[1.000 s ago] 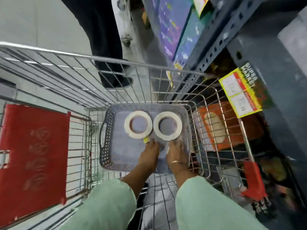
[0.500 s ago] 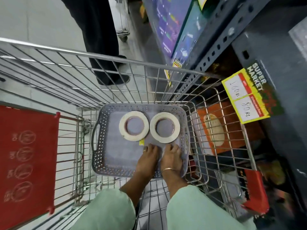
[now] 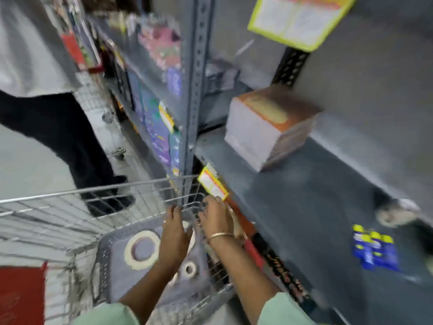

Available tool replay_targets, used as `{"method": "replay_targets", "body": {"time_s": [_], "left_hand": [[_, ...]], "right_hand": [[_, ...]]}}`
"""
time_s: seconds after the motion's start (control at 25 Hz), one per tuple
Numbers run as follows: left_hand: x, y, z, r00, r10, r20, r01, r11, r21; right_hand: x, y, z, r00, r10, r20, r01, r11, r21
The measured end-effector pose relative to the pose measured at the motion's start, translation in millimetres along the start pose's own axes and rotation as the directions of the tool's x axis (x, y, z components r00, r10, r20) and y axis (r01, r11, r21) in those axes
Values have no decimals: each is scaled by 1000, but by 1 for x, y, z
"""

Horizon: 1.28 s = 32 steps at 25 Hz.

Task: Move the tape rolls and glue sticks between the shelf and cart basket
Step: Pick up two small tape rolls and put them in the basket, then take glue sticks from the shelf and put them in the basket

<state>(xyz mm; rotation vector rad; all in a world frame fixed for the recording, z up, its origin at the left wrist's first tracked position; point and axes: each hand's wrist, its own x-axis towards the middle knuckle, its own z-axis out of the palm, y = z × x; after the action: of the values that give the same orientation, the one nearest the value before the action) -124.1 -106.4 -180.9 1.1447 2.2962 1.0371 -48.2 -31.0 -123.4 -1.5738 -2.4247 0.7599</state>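
Shelf (image 3: 304, 198): a grey metal rack stood to the right of the cart, its near board mostly bare; the whole view was smeared by motion.
Cart (image 3: 93, 191): a wire trolley stood below and left of the shelf, its top rail running across the lower left.
Bystander (image 3: 58, 127): a person in dark trousers stood beyond the cart.
Book stack (image 3: 264, 134): an orange-topped pile sat on the shelf board, well back from the edge.
Basket (image 3: 110, 266): a grey perforated plastic basket lay in the cart's bottom.
Glue sticks (image 3: 375, 247): a blue and yellow pack lay on the shelf board at the right, apart from both hands.
Tape roll (image 3: 142, 249): a wide cream ring lay flat in the basket, just left of the left hand.
Small tape roll (image 3: 189, 269): a lesser ring lay in the basket beneath the left wrist.
Price tag (image 3: 212, 185): a yellow label hung at the shelf edge, just above the right hand.
Left hand (image 3: 174, 233): it hung over the basket, fingers curved downward; whether it gripped anything could not be told.
Right hand (image 3: 215, 215): it was at the cart's right wall, bangle on the wrist, fingers bent; its hold could not be told.
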Motion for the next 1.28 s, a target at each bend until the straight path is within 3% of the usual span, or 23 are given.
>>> {"method": "replay_targets", "body": {"time_s": [0.12,0.2,0.4,0.52,0.76,0.96,1.12,1.28], "left_hand": [[1,99,4,973,216,-75,-223,971,-90],[-6,164,20,946,323,-8,-322,942,-88],[-46,273,92,876,306,373,-331,944,4],[-66,300,126,854,271,445,-323,945,44],[-78,318,153,865,209,457,-266,962,62],[-73,320,153,876,173,449,-243,965,102],[-59,310,133,906,71,417,-82,997,8],[-30,296,82,943,35,332,-15,998,-62]], "right_hand": [[-18,30,-101,974,79,-212,-45,986,162],[-31,67,-158,938,192,-290,-122,962,243],[-76,177,-240,815,484,-318,-417,872,258],[-97,210,-237,725,610,-319,-561,792,239],[-104,217,-214,773,574,-271,-574,814,86],[-99,216,-211,755,590,-286,-584,803,116],[-91,207,-212,750,604,-270,-587,796,148],[-63,168,-222,816,523,-245,-477,849,225]]}}
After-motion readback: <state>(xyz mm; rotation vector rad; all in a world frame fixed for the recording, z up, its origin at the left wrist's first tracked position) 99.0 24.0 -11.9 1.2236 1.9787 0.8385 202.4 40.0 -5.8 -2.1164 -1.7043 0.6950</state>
